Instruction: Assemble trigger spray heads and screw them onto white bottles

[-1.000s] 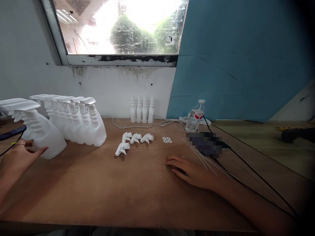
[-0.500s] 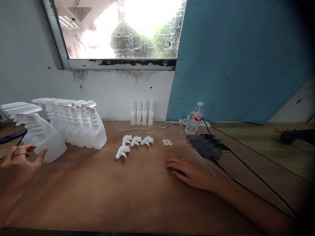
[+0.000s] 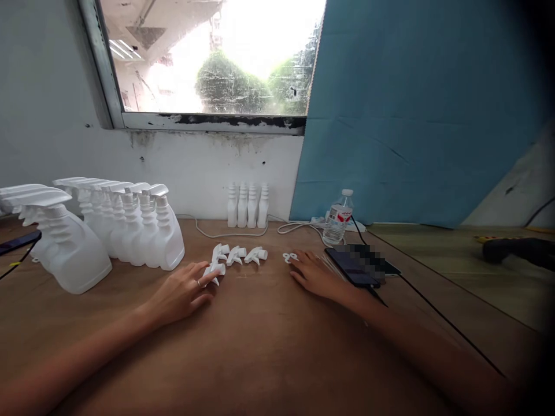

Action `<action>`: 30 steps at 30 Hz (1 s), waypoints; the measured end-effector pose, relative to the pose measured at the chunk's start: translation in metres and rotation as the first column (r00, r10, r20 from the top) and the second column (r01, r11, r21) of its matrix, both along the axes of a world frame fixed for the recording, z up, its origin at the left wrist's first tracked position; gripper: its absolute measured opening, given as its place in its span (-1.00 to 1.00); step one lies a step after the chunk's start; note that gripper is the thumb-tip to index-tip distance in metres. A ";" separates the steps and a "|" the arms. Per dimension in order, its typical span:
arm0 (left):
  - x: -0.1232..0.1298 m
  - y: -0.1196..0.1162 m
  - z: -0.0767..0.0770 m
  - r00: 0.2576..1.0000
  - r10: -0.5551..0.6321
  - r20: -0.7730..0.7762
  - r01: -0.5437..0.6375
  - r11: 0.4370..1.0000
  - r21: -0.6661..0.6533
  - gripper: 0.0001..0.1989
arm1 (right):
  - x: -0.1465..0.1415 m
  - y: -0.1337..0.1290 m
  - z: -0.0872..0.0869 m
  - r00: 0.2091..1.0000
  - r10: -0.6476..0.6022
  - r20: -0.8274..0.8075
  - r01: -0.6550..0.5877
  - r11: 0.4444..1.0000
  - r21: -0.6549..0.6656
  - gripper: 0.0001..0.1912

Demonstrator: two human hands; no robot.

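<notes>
My left hand (image 3: 184,292) reaches over the nearest white trigger spray head (image 3: 215,269), its fingers stretched onto it and the thumb apart below. Beyond that one, several more trigger spray heads (image 3: 255,255) lie in a row. My right hand (image 3: 314,276) lies palm down, with outstretched fingertips at a cluster of small white ring washers (image 3: 287,256) and partly covering them. Thin clear tubes (image 3: 333,263) show just behind the right hand, mostly hidden by it.
Assembled white spray bottles (image 3: 169,242) stand in rows at the left, with more (image 3: 82,266) nearer me. Several slim white bottles (image 3: 252,208) line the wall. A water bottle (image 3: 338,219), phone (image 3: 347,267) and cables are at the right; another phone (image 3: 19,242) lies far left.
My left hand has moved right from the spray bottles to the nearest trigger spray head. My right hand has shifted slightly forward onto the washers. The view has tilted up a little.
</notes>
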State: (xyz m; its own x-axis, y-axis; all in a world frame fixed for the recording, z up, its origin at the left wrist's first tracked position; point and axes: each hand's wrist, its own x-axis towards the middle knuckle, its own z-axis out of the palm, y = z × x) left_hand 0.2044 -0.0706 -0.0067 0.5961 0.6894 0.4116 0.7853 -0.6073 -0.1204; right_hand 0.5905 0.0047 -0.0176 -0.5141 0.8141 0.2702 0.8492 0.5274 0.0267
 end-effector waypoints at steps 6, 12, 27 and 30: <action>0.006 0.008 -0.008 0.999 -0.051 0.000 0.051 0.998 -0.033 -0.72 | -0.010 0.000 -0.014 0.991 0.109 -0.077 -0.103 0.992 0.073 -0.74; 0.010 0.006 -0.020 0.986 -0.106 0.126 0.111 0.993 -0.032 -0.79 | -0.018 -0.007 -0.017 0.946 0.183 -0.267 -0.187 0.982 0.011 -0.85; 0.091 -0.013 -0.017 0.780 -0.141 0.609 0.448 0.806 -0.387 -0.89 | -0.049 -0.053 0.004 0.710 0.466 -0.528 -0.377 0.885 0.274 -0.81; 0.091 -0.012 -0.016 0.780 -0.064 0.622 0.421 0.790 -0.446 -0.86 | -0.058 -0.067 0.011 0.658 0.533 -0.532 -0.402 0.846 0.349 -0.80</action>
